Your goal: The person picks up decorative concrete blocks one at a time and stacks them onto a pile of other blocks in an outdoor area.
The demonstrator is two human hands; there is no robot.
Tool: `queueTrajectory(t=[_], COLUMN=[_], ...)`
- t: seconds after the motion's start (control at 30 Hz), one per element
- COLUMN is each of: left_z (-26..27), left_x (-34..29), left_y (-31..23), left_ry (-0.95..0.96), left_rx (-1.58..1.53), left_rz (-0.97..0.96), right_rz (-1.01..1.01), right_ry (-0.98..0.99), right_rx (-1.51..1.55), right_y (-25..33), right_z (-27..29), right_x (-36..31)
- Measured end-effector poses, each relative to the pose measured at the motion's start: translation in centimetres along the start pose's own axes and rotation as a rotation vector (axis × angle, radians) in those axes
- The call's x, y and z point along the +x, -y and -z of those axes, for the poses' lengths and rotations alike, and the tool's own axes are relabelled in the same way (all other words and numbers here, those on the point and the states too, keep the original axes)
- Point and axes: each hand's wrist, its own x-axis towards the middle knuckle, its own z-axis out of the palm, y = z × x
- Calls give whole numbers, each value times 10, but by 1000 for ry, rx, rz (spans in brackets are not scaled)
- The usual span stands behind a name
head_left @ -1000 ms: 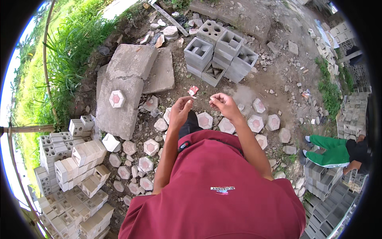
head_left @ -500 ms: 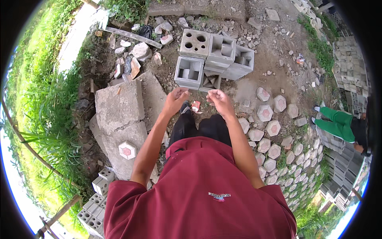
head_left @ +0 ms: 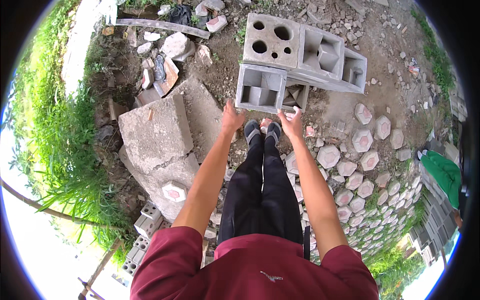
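My left hand (head_left: 232, 118) is held out by the near left corner of a grey hollow concrete block (head_left: 273, 81), fingers extended and holding nothing. On the other side, near its right corner, my right hand (head_left: 291, 122) has thumb and fingers apart. Whether either hand touches the block I cannot tell. This block has square compartments with slanted inner walls. Behind it sits a concrete block with round holes (head_left: 272, 57), beside a similar compartmented block (head_left: 334, 65). Farther right is another hollow block (head_left: 354, 75). A lower block (head_left: 302, 102) shows partly behind my right fingertips.
Cracked concrete slabs (head_left: 155, 127) lie to the left, with a hexagonal paver (head_left: 174, 191) on them. Several hexagonal pavers (head_left: 362, 140) spread over the ground at right. Rubble (head_left: 177, 47) lies at far left. A person in green trousers (head_left: 441, 170) is at the right edge.
I am nearer the stacked blocks, which look larger. My hands have moved to either side of the front block, and their curled fingers have opened out.
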Motion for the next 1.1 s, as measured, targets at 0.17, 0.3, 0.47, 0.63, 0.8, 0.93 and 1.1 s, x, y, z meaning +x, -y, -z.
queueTrajectory(t=[0.17,0.3,0.47,0.63,0.8,0.93,1.1], left_z=[-39,-42,-42,-45,-8,29,27], left_x=[77,87,88,78,-22,-126,-227], left_y=[25,25,24,13,-1,-60,-48], left_ry=[-174,-95,-144,-77,-124,93,245], left_rx=[-188,-63,-178,-179,-238,-230,-608], left_rz=[150,96,45,-28,-28,53,90], right_rz=[10,30,102,80,176,35,-60], right_ry=[43,42,-94,-39,-19,-45,-75], right_rx=[-69,-81,-93,-155,-11,71,250], right_y=[-28,-30,-46,-49,-16,-7,5], right_z=[-46,-73,-91,-69,-23,58,125], right_x=[59,81,86,88,-10,-117,-236])
